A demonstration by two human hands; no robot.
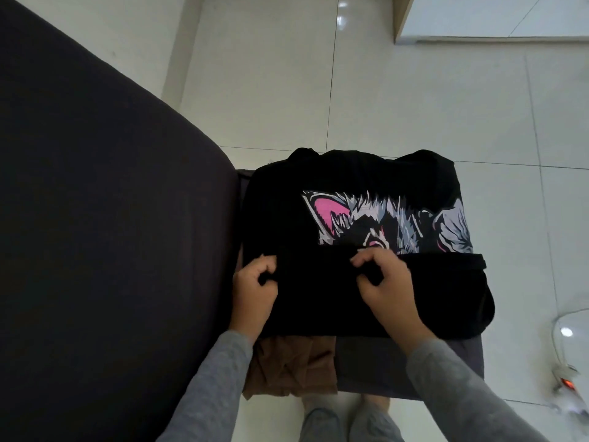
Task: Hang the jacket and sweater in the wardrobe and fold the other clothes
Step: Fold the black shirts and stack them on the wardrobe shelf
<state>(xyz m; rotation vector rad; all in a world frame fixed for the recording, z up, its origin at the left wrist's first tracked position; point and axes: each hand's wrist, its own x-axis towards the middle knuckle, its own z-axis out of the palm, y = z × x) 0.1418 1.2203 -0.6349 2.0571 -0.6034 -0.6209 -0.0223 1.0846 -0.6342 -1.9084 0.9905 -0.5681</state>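
A home room: glossy tiled floor, dark sofa.

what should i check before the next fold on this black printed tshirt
1. Left hand pinches the folded edge of the black T-shirt with an animal print: ok.
2. Right hand pinches the same edge: ok.
3. Folded edge runs straight: ok.
4. Shirt within the grey surface: not ok, its right side bulges past.
5. Brown crumpled garment clear of the shirt: not ok, partly underneath.
6. Far sleeves tucked in: cannot tell.
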